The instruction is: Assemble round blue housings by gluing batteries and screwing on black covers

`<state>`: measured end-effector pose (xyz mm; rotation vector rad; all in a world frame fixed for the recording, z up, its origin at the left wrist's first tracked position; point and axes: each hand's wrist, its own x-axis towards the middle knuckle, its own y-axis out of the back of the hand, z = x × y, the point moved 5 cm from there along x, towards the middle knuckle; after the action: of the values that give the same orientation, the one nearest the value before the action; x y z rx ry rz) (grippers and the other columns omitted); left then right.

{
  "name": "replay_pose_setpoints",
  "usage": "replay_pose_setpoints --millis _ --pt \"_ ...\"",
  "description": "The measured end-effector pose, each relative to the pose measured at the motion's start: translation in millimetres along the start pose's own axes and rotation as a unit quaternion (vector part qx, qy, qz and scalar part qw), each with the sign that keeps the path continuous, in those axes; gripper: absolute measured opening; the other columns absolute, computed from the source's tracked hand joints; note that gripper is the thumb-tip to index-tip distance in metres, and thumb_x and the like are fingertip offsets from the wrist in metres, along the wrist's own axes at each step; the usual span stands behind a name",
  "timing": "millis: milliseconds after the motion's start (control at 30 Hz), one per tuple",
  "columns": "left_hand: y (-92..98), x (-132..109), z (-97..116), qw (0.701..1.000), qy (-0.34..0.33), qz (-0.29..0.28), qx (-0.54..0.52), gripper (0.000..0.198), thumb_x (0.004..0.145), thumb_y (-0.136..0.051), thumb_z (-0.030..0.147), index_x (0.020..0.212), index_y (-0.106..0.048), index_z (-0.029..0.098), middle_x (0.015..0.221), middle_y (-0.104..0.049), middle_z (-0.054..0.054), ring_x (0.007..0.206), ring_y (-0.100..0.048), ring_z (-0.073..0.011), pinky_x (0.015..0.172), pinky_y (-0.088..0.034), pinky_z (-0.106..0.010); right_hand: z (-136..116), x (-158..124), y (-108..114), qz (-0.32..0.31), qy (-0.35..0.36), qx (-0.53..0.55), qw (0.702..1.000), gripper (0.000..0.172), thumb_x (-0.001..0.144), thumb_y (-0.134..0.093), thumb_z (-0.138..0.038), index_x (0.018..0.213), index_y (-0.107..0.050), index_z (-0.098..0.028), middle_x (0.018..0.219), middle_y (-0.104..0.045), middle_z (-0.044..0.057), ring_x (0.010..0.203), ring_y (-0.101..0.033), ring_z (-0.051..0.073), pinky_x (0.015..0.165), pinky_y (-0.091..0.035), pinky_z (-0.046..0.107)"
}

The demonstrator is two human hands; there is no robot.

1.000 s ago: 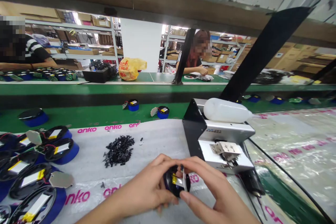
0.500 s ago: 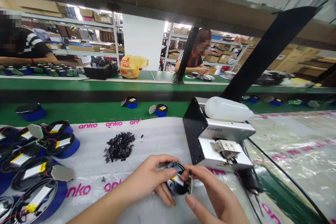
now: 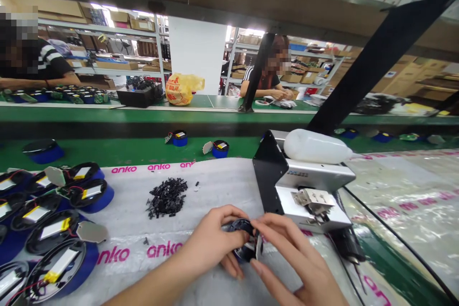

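Observation:
My left hand (image 3: 214, 238) grips a round black housing (image 3: 244, 252) from its left side, thumb laid over the rim. Inside the housing, the fingers hide most of the contents. A thin circuit board (image 3: 259, 247) stands tilted at the right side of the housing, between the fingertips of my right hand (image 3: 296, 260). Left of my hands lies a heap of small black pieces (image 3: 168, 197) on the plastic sheet (image 3: 125, 229).
Several blue-and-black round units (image 3: 62, 267) with batteries crowd the left side. To the right stand a silver-and-black machine (image 3: 304, 177) with a white bottle (image 3: 315, 147) on top and an electric screwdriver (image 3: 347, 246). Two people sit across the green bench (image 3: 143, 115).
The circuit board has come closer to the housing, and my right fingers have moved in over its rim. My left hand keeps its grip; the view has shifted slightly.

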<state>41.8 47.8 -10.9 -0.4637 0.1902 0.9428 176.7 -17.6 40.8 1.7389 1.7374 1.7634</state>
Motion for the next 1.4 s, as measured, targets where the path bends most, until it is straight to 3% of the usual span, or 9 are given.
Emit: replay_pose_setpoints --millis 233,333,533,767,933,1133,1300,1400 --pt "0.1 -2.2 -1.4 1.0 -0.016 -0.005 -0.02 0.041 0.07 -0.081 0.035 0.102 -0.06 0.019 0.1 -0.073 -0.007 0.036 -0.063 -0.0079 0.033 -0.047 -0.015 0.3 4.4 -7.3 -0.006 0.058 -0.056 0.997 0.029 0.098 -0.055 -0.024 0.126 -0.062 -0.019 0.116 -0.073 0.009 0.103 -0.073 0.02 0.09 -0.06 0.028" --pt "5.3 -5.0 0.0 0.998 -0.004 -0.039 -0.044 0.041 0.073 -0.077 0.027 0.111 -0.064 0.018 0.094 -0.074 -0.006 0.045 -0.069 -0.0122 0.043 -0.054 -0.019 3.0 5.2 -10.6 -0.025 0.081 -0.04 0.996 0.027 0.098 -0.056 -0.02 0.124 -0.064 -0.021 0.116 -0.075 0.007 0.105 -0.073 0.021 0.093 -0.06 0.031" --pt "15.2 -8.5 2.2 0.987 0.048 -0.108 -0.108 0.061 0.065 -0.061 0.011 0.125 -0.064 0.011 0.072 -0.076 -0.008 0.06 -0.077 -0.0223 0.067 -0.062 -0.033 1.8 14.7 -10.6 -0.071 0.093 0.007 0.993 0.028 0.097 -0.059 -0.019 0.123 -0.068 -0.023 0.118 -0.074 0.006 0.107 -0.072 0.022 0.094 -0.061 0.035" --pt "17.0 -3.0 -5.6 0.983 0.043 -0.124 -0.129 0.041 0.089 -0.067 0.035 0.122 -0.069 0.012 0.075 -0.077 -0.012 0.058 -0.076 -0.023 0.065 -0.061 -0.035 -5.5 17.2 -11.5 -0.107 0.101 -0.042 0.988 0.026 0.1 -0.05 -0.018 0.116 -0.07 -0.02 0.118 -0.072 0.011 0.107 -0.069 0.022 0.086 -0.063 0.032" --pt "15.2 -1.6 -8.0 0.988 0.034 -0.1 -0.111 0.042 0.09 -0.067 0.04 0.124 -0.069 0.015 0.075 -0.078 -0.011 0.056 -0.076 -0.0199 0.06 -0.06 -0.03 -2.3 12.9 -10.7 -0.108 0.08 -0.107 0.985 0.03 0.094 -0.054 -0.014 0.119 -0.069 -0.021 0.129 -0.062 0.017 0.117 -0.061 0.03 0.083 -0.063 0.043" --pt "15.7 -3.2 -13.0 0.995 0.031 -0.052 -0.083 0.062 0.084 -0.073 0.049 0.133 -0.059 0.013 0.064 -0.076 -0.006 0.052 -0.075 -0.0192 0.057 -0.06 -0.027 -2.0 13.5 -11.0 -0.094 0.041 -0.048 0.994 0.028 0.096 -0.05 -0.011 0.117 -0.066 -0.021 0.106 -0.07 0.01 0.089 -0.067 0.021 0.07 -0.061 0.031" --pt "13.6 -3.0 -15.4 0.996 0.024 -0.041 -0.072 0.086 0.072 -0.082 0.055 0.138 -0.052 0.01 0.065 -0.077 -0.005 0.054 -0.076 -0.0193 0.057 -0.059 -0.024 12.1 7.9 -17.7 -0.108 -0.073 0.016 0.991 0.03 0.089 -0.062 -0.009 0.116 -0.062 -0.024 0.098 -0.071 0.003 0.087 -0.066 0.023 0.07 -0.058 0.034" --pt "12.3 -2.8 -15.8 0.997 0.013 -0.038 -0.059 0.09 0.068 -0.087 0.052 0.139 -0.05 0.009 0.073 -0.079 -0.007 0.055 -0.076 -0.0194 0.054 -0.059 -0.022 14.5 8.6 -17.8 -0.126 -0.11 0.03 0.986 0.032 0.085 -0.068 -0.007 0.111 -0.063 -0.024 0.098 -0.071 0.002 0.089 -0.066 0.022 0.072 -0.056 0.033"
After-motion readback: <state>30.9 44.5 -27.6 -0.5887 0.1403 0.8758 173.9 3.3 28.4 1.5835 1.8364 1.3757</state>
